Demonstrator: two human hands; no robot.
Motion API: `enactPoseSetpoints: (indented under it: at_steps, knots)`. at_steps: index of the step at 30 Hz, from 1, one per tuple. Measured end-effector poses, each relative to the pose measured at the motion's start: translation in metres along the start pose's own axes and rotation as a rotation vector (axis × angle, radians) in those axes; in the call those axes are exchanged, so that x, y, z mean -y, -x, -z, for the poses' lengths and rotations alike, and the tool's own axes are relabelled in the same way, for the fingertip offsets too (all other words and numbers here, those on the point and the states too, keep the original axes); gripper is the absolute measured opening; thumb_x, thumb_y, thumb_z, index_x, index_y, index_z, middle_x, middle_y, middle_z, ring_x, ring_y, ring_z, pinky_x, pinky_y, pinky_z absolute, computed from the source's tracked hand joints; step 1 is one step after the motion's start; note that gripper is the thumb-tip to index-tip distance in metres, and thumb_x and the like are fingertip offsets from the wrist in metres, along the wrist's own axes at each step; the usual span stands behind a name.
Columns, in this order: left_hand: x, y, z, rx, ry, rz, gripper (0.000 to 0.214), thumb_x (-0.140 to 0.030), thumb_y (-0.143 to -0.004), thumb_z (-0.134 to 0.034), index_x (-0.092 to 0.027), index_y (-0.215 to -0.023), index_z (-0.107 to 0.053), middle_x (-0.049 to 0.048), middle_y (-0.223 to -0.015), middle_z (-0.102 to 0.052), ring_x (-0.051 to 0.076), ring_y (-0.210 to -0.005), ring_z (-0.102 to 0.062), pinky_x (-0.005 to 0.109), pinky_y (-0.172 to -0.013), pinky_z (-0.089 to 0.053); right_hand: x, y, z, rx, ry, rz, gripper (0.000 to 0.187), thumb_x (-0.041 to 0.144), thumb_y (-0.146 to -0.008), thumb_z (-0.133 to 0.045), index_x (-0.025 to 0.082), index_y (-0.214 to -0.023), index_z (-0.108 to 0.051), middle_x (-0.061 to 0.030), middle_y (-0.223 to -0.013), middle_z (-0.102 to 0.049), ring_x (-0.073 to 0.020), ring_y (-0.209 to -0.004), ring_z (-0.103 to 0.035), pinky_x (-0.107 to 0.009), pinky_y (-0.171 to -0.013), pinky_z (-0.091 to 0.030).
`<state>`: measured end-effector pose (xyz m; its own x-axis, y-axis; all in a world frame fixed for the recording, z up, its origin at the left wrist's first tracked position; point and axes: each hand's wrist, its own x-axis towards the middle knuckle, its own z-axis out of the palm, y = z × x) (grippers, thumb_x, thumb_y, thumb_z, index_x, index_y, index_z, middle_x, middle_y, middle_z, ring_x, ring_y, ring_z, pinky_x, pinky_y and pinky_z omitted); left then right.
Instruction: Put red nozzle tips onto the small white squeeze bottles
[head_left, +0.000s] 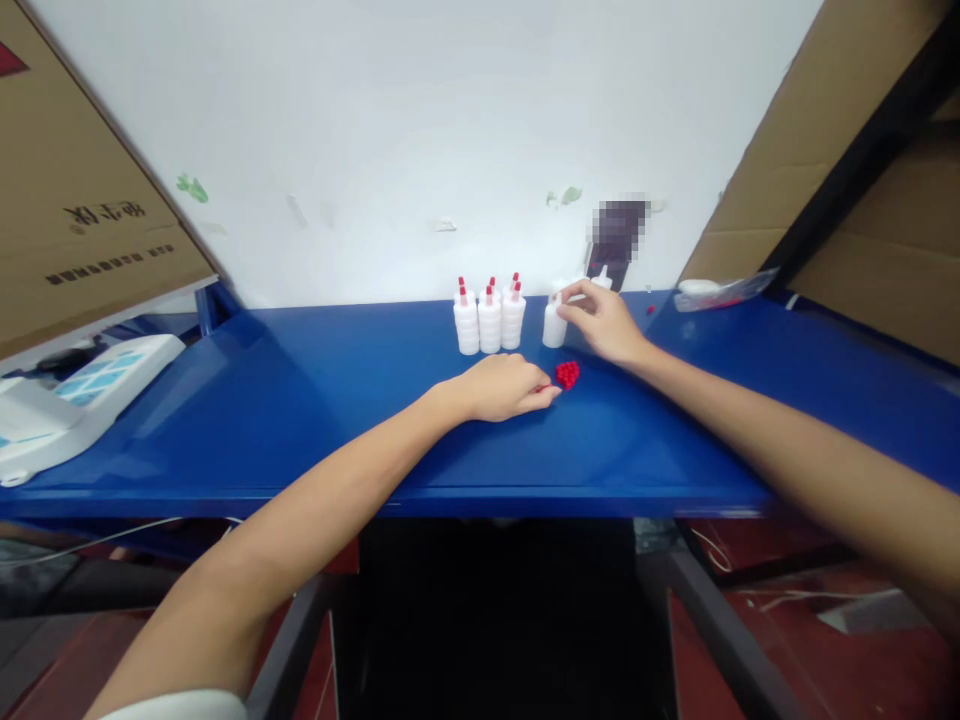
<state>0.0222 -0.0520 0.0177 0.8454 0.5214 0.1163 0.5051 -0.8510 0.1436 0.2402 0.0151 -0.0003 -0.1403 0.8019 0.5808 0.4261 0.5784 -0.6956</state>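
My right hand (600,318) pinches the top of an uncapped white squeeze bottle (554,326), which stands upright on the blue table (337,400). Just left of the small pile of red caps (568,375), my left hand (510,388) rests low with thumb and fingers closed; a trace of red shows between them, seemingly one cap. Several white bottles with red tips (490,322) stand upright in a tight group behind my left hand. Another white bottle (602,279) with a bare pointed nozzle is partly hidden behind my right hand.
A white device with blue panels (105,375) lies at the table's left end. Toward the back right are a clear plastic bag (726,292) and a loose red cap (650,309). Cardboard (82,190) flanks the left side; a white wall (360,130) rises behind.
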Motion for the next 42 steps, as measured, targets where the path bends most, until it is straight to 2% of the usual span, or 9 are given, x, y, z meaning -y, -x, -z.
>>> enactPoseSetpoints:
  at_steps: [3, 7, 12, 19, 22, 26, 31, 36, 42]
  knots:
    - [0.003, 0.005, 0.002, -0.039, 0.053, -0.005, 0.047, -0.039, -0.102, -0.04, -0.019, -0.063, -0.053, 0.0014, -0.057, -0.054, 0.013, -0.05, -0.044, 0.031, -0.056, -0.027, 0.004, 0.001, -0.006, 0.036, -0.078, -0.013, 0.024, 0.042, -0.08, -0.071, 0.025, -0.088, -0.056, -0.0032, -0.09, -0.068, -0.0229, -0.085, -0.066, -0.041, -0.082, -0.055]
    - [0.008, 0.008, 0.001, -0.091, 0.081, 0.012, 0.047, -0.04, -0.102, -0.039, -0.019, -0.062, -0.051, 0.0002, -0.054, -0.05, 0.013, -0.048, -0.039, 0.031, -0.056, -0.027, 0.009, 0.003, -0.008, 0.107, -0.106, -0.009, 0.04, 0.042, -0.075, -0.077, 0.025, -0.107, -0.061, -0.004, -0.093, -0.071, -0.0244, -0.089, -0.068, -0.044, -0.088, -0.056]
    - [0.015, 0.008, 0.0, -0.178, 0.075, 0.062, 0.046, -0.041, -0.103, -0.039, -0.018, -0.066, -0.056, 0.0005, -0.056, -0.052, 0.013, -0.05, -0.041, 0.03, -0.056, -0.027, 0.006, 0.005, -0.009, 0.247, -0.009, -0.048, 0.024, 0.041, -0.083, -0.068, 0.021, -0.097, -0.071, -0.0079, -0.103, -0.077, -0.0283, -0.099, -0.07, -0.049, -0.096, -0.053]
    - [0.019, 0.008, 0.0, -0.442, 0.084, 0.141, 0.043, -0.037, -0.102, -0.04, -0.018, -0.067, -0.057, 0.0001, -0.058, -0.054, 0.012, -0.052, -0.042, 0.028, -0.057, -0.027, 0.015, 0.008, -0.007, 0.235, 0.12, 0.084, 0.03, 0.04, -0.092, -0.056, 0.022, -0.11, -0.071, -0.009, -0.12, -0.074, -0.0302, -0.115, -0.066, -0.049, -0.105, -0.047]
    - [0.019, 0.008, 0.001, -0.539, 0.105, 0.158, 0.043, -0.037, -0.102, -0.039, -0.018, -0.068, -0.057, -0.0006, -0.058, -0.053, 0.011, -0.052, -0.042, 0.027, -0.057, -0.028, 0.03, 0.01, -0.005, 0.193, 0.192, 0.19, 0.029, 0.042, -0.095, -0.053, 0.022, -0.105, -0.071, -0.0098, -0.113, -0.073, -0.0293, -0.109, -0.066, -0.047, -0.101, -0.048]
    - [0.019, 0.007, 0.0, -0.675, 0.096, 0.137, 0.043, -0.037, -0.102, -0.04, -0.018, -0.066, -0.053, -0.0014, -0.058, -0.051, 0.01, -0.052, -0.04, 0.027, -0.057, -0.029, 0.051, 0.014, -0.005, 0.168, 0.177, 0.342, 0.029, 0.042, -0.1, -0.047, 0.022, -0.101, -0.068, -0.0095, -0.109, -0.07, -0.0257, -0.105, -0.065, -0.042, -0.099, -0.048]
    - [0.024, 0.005, -0.004, -0.817, 0.042, -0.005, 0.044, -0.036, -0.103, -0.042, -0.018, -0.063, -0.047, -0.0033, -0.054, -0.045, 0.009, -0.049, -0.036, 0.025, -0.052, -0.027, 0.061, 0.022, -0.006, 0.179, 0.169, 0.356, 0.025, 0.04, -0.099, -0.047, 0.021, -0.107, -0.062, -0.0053, -0.093, -0.072, -0.0208, -0.081, -0.066, -0.036, -0.079, -0.05]
    - [0.023, 0.005, -0.005, -0.834, 0.009, -0.144, 0.042, -0.03, -0.103, -0.044, -0.018, -0.063, -0.045, -0.005, -0.054, -0.042, 0.008, -0.049, -0.034, 0.024, -0.051, -0.027, 0.067, 0.027, -0.007, 0.208, 0.168, 0.368, 0.03, 0.033, -0.098, -0.047, 0.02, -0.123, -0.058, -0.0028, -0.088, -0.073, -0.0184, -0.071, -0.066, -0.033, -0.073, -0.048]
    - [0.021, 0.006, -0.004, -0.861, -0.011, -0.163, 0.042, -0.03, -0.104, -0.043, -0.018, -0.064, -0.044, -0.0048, -0.056, -0.043, 0.008, -0.049, -0.034, 0.024, -0.052, -0.027, 0.075, 0.027, -0.008, 0.172, 0.224, 0.392, 0.031, 0.034, -0.1, -0.042, 0.018, -0.11, -0.066, -0.0053, -0.088, -0.073, -0.0203, -0.079, -0.067, -0.033, -0.073, -0.047]
